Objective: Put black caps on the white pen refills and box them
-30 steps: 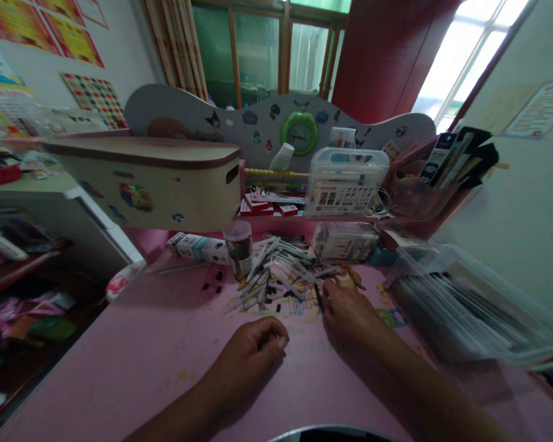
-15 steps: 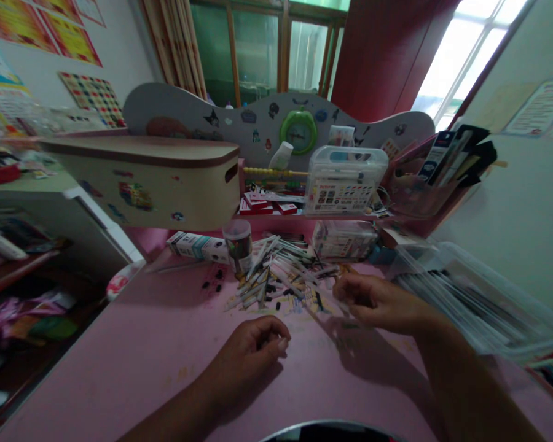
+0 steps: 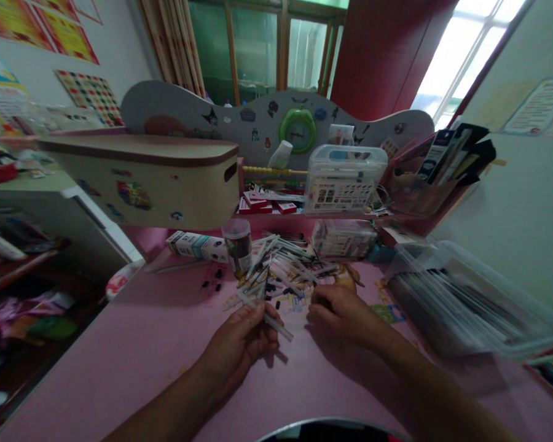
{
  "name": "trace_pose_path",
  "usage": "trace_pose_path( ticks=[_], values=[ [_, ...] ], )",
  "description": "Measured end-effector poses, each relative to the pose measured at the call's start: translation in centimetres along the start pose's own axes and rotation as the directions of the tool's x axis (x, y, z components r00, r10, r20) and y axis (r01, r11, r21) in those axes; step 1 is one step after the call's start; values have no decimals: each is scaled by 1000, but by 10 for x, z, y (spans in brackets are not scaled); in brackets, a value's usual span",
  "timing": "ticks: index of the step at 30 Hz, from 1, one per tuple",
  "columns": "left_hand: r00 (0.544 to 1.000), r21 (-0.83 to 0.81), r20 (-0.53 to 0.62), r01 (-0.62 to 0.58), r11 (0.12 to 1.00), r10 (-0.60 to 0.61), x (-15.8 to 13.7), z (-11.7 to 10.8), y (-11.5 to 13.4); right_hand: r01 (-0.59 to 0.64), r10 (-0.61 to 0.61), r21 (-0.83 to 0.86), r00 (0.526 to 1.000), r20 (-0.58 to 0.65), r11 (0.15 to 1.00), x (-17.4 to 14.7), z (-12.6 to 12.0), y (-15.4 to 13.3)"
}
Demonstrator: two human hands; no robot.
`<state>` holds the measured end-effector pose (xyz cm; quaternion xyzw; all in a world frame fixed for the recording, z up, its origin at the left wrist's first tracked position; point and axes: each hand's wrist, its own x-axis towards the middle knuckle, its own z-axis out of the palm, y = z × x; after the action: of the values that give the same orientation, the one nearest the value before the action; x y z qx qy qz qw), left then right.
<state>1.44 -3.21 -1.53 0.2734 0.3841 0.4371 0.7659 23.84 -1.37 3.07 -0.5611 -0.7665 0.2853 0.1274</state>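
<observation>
My left hand pinches a translucent whitish pen barrel between thumb and fingers, tilted down to the right above the pink desk. To its right, my right hand is closed with fingers curled; what it holds, if anything, is hidden. Just beyond both hands lies a loose pile of pen barrels and refills. Small black caps lie at its near edge, and a few more black caps sit to its left. A clear lidded jar stands beside the pile.
At the right is a clear plastic bin filled with long dark pens. Behind the pile are a transparent case and a long printed box. A cream storage box and a carry case occupy the shelf.
My left hand now grips a pen barrel where its fingers were curled before. My right hand has moved left, away from the bin and nearer to the left hand.
</observation>
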Motion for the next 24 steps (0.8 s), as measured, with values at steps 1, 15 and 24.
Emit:
trace_pose_path(
  ticks=[1, 15, 24],
  values=[
    [1000, -8, -16, -9, 1000, 9, 0, 0, 1, -57, 48, -155, 997, -59, 986, 1, -2, 3],
    [1000, 11, 20, -1, 1000, 1, -2, 1, 4, -270, 306, -452, 952, 8, 850, 2, -6, 14],
    [999, 47, 33, 4, 999, -6, -4, 1, 5, -253, 259, -393, 965, -39, 884, 4, -3, 17]
  ],
)
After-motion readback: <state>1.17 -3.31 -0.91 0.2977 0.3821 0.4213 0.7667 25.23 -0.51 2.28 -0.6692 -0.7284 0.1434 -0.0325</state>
